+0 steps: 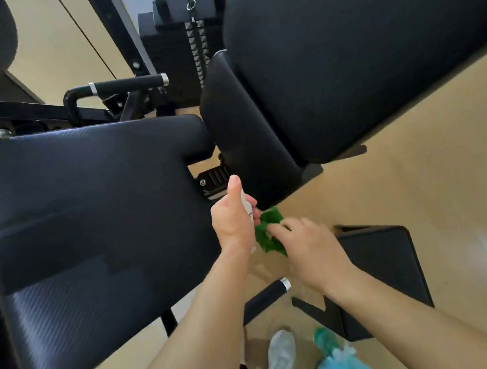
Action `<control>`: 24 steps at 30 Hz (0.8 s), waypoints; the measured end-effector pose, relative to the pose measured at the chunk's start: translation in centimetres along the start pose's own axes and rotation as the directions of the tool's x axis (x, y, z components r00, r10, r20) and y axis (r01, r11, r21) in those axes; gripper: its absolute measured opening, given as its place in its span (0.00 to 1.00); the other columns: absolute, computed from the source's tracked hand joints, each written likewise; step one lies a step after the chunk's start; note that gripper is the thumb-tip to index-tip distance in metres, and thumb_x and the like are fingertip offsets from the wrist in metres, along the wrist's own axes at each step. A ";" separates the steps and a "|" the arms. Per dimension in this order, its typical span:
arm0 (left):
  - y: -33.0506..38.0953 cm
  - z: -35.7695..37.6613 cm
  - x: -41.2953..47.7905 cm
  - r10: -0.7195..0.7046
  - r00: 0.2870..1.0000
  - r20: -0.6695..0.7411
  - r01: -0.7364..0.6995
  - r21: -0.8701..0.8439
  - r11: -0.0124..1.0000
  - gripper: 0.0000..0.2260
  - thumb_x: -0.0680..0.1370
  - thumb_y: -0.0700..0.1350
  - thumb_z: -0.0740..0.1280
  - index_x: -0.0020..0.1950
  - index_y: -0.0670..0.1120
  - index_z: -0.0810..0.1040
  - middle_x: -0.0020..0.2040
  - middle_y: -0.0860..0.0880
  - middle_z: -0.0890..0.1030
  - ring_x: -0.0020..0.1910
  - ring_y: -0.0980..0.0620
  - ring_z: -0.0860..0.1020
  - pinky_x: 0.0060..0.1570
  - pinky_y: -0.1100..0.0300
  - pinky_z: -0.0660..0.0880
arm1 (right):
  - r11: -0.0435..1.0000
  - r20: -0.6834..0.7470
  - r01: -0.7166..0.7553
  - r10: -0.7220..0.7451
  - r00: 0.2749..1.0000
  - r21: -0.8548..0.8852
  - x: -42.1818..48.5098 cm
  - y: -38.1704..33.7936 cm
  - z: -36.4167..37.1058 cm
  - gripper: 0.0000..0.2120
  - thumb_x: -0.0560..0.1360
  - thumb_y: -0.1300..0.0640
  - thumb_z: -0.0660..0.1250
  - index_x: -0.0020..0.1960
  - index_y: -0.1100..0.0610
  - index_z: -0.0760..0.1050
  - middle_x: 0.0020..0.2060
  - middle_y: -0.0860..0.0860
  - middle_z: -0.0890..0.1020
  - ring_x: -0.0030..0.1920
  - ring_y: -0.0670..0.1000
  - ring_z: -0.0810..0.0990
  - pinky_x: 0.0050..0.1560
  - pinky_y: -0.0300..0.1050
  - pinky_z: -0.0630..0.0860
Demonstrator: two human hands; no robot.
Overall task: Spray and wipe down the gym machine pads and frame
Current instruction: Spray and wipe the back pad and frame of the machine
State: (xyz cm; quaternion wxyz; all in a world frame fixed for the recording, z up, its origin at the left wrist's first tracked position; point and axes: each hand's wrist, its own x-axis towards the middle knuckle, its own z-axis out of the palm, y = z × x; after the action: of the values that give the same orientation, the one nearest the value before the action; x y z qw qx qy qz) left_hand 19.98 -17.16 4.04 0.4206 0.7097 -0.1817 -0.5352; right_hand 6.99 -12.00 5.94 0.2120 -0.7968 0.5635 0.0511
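Forearms (191,325) are reaching forward, left hand (234,220) gripping the white spray bottle (247,207) with thumb on top, right hand (312,252) pinching the green cloth (267,237) just beside the seat pad (89,215); spraying seemingly pending, next needing the nozzle aimed at the pad.

The bottle (246,205) is mostly covered by the left hand (231,219); only a white sliver is seen, and its label is too small to be read. The cloth (267,234) is partly hidden under the blurred fingers of the right hand (310,248), so a grip cannot be confirmed. The seat pad (89,215) is cut off at the left edge, the back pad (357,52) at the top and right edges. The shoe (280,357) is blurred.
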 end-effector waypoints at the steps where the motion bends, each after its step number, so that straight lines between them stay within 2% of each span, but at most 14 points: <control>1: -1.1 0.3 -0.6 0.024 0.999 0.034 -0.025 0.034 0.999 0.27 0.84 0.60 0.62 0.32 0.42 0.78 0.28 0.46 0.76 0.29 0.50 0.75 0.41 0.53 0.77 | 0.959 0.006 -0.167 0.171 0.985 0.228 -1.1 0.6 0.8 0.21 0.75 0.55 0.71 0.67 0.48 0.72 0.54 0.47 0.79 0.54 0.52 0.79 0.50 0.49 0.78; 2: -2.1 0.6 -1.1 0.050 0.997 0.062 -0.054 0.063 0.997 0.28 0.84 0.60 0.62 0.31 0.42 0.77 0.28 0.46 0.76 0.29 0.50 0.74 0.44 0.51 0.78 | 0.819 0.049 -0.332 0.351 0.935 0.468 -2.1 1.2 1.6 0.19 0.75 0.53 0.71 0.65 0.47 0.73 0.53 0.44 0.80 0.53 0.49 0.79 0.51 0.46 0.78; 3: -2.9 1.0 -1.5 0.079 0.993 0.087 -0.087 0.090 0.992 0.29 0.83 0.61 0.63 0.30 0.42 0.76 0.27 0.46 0.75 0.28 0.50 0.74 0.47 0.50 0.78 | 0.584 0.133 -0.457 0.512 0.848 0.671 -2.9 1.9 2.4 0.16 0.76 0.51 0.71 0.62 0.48 0.75 0.51 0.44 0.81 0.52 0.47 0.81 0.51 0.45 0.78; 4: -3.7 1.4 -1.9 0.111 0.988 0.108 -0.125 0.124 0.984 0.30 0.81 0.63 0.63 0.30 0.40 0.74 0.27 0.46 0.75 0.29 0.49 0.74 0.50 0.49 0.79 | 0.298 0.247 -0.505 0.608 0.755 0.810 -3.7 2.5 3.1 0.14 0.76 0.49 0.72 0.60 0.51 0.78 0.49 0.46 0.84 0.50 0.48 0.83 0.52 0.47 0.79; 6: -5.1 2.4 -2.7 0.181 0.977 0.117 -0.201 0.197 0.959 0.32 0.75 0.68 0.62 0.32 0.37 0.74 0.27 0.46 0.75 0.30 0.50 0.73 0.49 0.55 0.79 | -0.229 0.450 -0.399 0.616 0.646 0.888 -5.1 3.6 4.5 0.13 0.78 0.49 0.69 0.56 0.57 0.83 0.47 0.54 0.87 0.49 0.55 0.86 0.54 0.55 0.82; 7: -5.6 2.8 -3.2 0.217 0.971 0.105 -0.236 0.225 0.945 0.33 0.72 0.69 0.61 0.34 0.36 0.74 0.27 0.45 0.75 0.30 0.52 0.72 0.46 0.59 0.78 | -0.406 0.509 -0.315 0.588 0.629 0.858 -5.8 4.0 4.9 0.13 0.79 0.50 0.67 0.55 0.58 0.83 0.47 0.56 0.87 0.50 0.57 0.86 0.54 0.57 0.82; 8: -5.9 3.2 -3.5 0.256 0.962 0.089 -0.271 0.248 0.930 0.33 0.71 0.69 0.61 0.35 0.35 0.74 0.29 0.42 0.75 0.31 0.52 0.72 0.43 0.59 0.76 | -0.513 0.542 -0.250 0.564 0.624 0.821 -6.4 4.4 5.2 0.13 0.80 0.51 0.65 0.55 0.58 0.83 0.48 0.58 0.87 0.49 0.59 0.86 0.53 0.57 0.81; 10: -6.5 4.0 -4.1 0.342 0.937 0.073 -0.347 0.310 0.885 0.32 0.71 0.67 0.61 0.36 0.35 0.75 0.33 0.38 0.76 0.32 0.50 0.71 0.39 0.49 0.76 | -0.606 0.559 -0.181 0.523 0.643 0.775 -7.3 4.7 5.5 0.13 0.81 0.52 0.64 0.56 0.59 0.83 0.49 0.60 0.87 0.49 0.60 0.85 0.50 0.55 0.81; 12: -6.9 4.6 -4.6 0.398 0.916 0.051 -0.388 0.368 0.845 0.30 0.71 0.66 0.60 0.35 0.37 0.75 0.34 0.37 0.77 0.32 0.48 0.71 0.40 0.45 0.77 | -0.617 0.555 -0.166 0.516 0.653 0.769 -7.8 4.7 5.9 0.12 0.81 0.53 0.65 0.54 0.60 0.83 0.49 0.60 0.87 0.48 0.59 0.85 0.51 0.57 0.81; 15: -7.0 5.4 -5.0 0.400 0.916 0.001 -0.372 0.371 0.851 0.28 0.72 0.62 0.59 0.36 0.35 0.73 0.34 0.34 0.75 0.32 0.47 0.69 0.41 0.42 0.77 | -0.597 0.546 -0.177 0.522 0.655 0.783 -8.2 4.7 6.1 0.11 0.81 0.54 0.65 0.51 0.60 0.83 0.45 0.60 0.87 0.47 0.60 0.85 0.55 0.60 0.80; 17: -7.1 5.5 -5.3 0.412 0.911 -0.019 -0.380 0.353 0.855 0.29 0.73 0.62 0.59 0.37 0.34 0.72 0.34 0.33 0.74 0.32 0.48 0.68 0.40 0.43 0.76 | -0.581 0.535 -0.178 0.529 0.659 0.794 -8.3 4.7 6.1 0.11 0.81 0.54 0.65 0.51 0.60 0.83 0.44 0.59 0.87 0.47 0.60 0.85 0.56 0.61 0.80; 21: -7.8 4.4 -5.1 0.394 0.915 -0.090 -0.349 0.316 0.882 0.33 0.74 0.67 0.58 0.38 0.34 0.74 0.35 0.36 0.76 0.32 0.51 0.70 0.35 0.56 0.71 | -0.573 0.539 -0.194 0.525 0.659 0.796 -8.1 4.9 5.9 0.12 0.80 0.53 0.66 0.54 0.61 0.82 0.45 0.60 0.87 0.46 0.59 0.86 0.55 0.60 0.81; 24: -8.6 3.2 -4.0 0.315 0.940 -0.131 -0.239 0.406 0.882 0.35 0.73 0.69 0.57 0.40 0.34 0.74 0.35 0.36 0.77 0.32 0.49 0.70 0.36 0.51 0.73 | -0.560 0.550 -0.227 0.517 0.656 0.797 -7.3 4.8 6.3 0.13 0.80 0.52 0.67 0.56 0.61 0.82 0.49 0.61 0.86 0.47 0.60 0.86 0.52 0.57 0.81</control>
State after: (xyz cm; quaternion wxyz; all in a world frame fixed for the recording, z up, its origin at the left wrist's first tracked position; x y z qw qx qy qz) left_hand 13.99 -10.67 -0.55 0.3613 0.7933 -0.3411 -0.3518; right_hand 0.99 -4.45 1.22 0.6506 0.0231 0.6409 -0.4069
